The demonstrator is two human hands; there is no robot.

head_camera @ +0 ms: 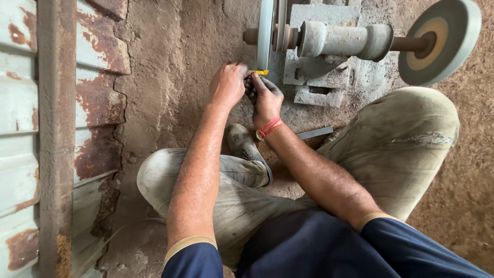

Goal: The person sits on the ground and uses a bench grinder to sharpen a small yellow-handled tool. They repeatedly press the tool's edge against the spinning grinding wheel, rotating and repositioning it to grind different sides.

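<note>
Both hands met at the rim of the left grinding wheel [265,31]. The left hand [226,85] and right hand [266,98] had fingers clenched on a small piece [260,72]; only its glowing yellow tip showed, the rest hidden.

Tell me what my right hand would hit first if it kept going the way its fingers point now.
Probably the left grinding wheel: the right hand points up toward its lower rim, pinching a small yellow piece with the left hand. Depth is hard to judge.
</note>
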